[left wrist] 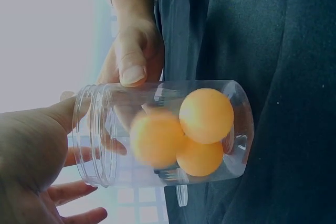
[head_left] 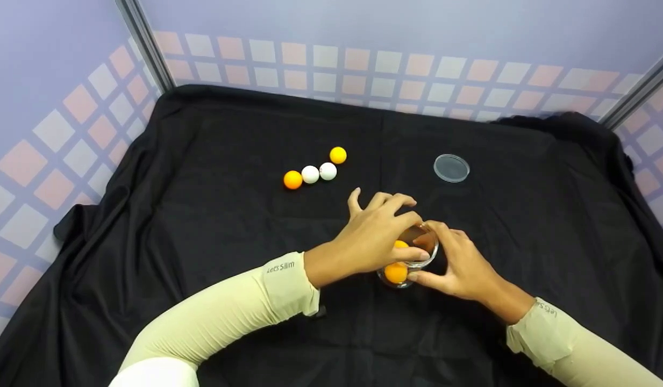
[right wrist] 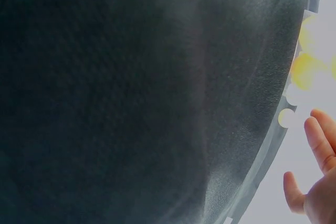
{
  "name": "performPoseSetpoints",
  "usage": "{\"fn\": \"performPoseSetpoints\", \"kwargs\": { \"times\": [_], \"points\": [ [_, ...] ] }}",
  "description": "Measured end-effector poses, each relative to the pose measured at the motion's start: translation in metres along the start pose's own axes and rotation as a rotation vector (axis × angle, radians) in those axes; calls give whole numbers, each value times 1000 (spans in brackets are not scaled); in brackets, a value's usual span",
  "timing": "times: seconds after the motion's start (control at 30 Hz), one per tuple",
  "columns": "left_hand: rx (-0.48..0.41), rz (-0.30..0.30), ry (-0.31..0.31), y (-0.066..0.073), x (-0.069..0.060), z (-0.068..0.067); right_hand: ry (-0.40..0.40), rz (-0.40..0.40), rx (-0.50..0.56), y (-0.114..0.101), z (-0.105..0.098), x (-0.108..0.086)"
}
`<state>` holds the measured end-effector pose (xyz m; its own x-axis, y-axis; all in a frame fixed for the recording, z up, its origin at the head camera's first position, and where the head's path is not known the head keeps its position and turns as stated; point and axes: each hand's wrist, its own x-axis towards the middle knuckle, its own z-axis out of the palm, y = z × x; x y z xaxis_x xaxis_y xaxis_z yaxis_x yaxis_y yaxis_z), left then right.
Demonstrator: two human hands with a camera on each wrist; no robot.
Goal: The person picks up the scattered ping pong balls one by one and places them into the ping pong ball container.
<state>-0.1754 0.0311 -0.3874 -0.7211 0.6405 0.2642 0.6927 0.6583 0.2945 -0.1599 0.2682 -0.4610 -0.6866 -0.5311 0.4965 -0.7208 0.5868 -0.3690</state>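
A clear plastic jar [left wrist: 168, 179] stands upright on the black cloth, with three orange balls inside. One orange ball [left wrist: 156, 139] is blurred and higher than the other two. My right hand [head_left: 465, 269] grips the jar's side, thumb on the near side and fingers on the far side. Above the jar's mouth is my left hand [head_left: 377, 234], its fingers spread and its thumb along the near rim; I see no ball between its fingers. In the right wrist view the jar is hard to make out, the right edge being overexposed.
A clear round lid [head_left: 451, 168] lies flat beyond the jar. Farther left lie an orange ball [head_left: 293, 180], two white balls [head_left: 310, 174] and a yellow-orange ball [head_left: 338, 155]. Black cloth [head_left: 245, 231] covers the table, with patterned panels behind.
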Motion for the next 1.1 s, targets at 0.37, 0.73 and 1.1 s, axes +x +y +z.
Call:
{"fn": "performPoseSetpoints", "kwargs": {
  "times": [0.37, 0.73, 1.1],
  "points": [
    [11, 23, 7, 0, 2, -1, -17, 62, -29, -2, -1, -4],
    [41, 28, 1, -1, 4, -1, -11, 41, -31, -1, 0, -3],
    [46, 13, 37, -4, 12, -11, -8, 30, -52, -1, -1, -4]
  ]
}}
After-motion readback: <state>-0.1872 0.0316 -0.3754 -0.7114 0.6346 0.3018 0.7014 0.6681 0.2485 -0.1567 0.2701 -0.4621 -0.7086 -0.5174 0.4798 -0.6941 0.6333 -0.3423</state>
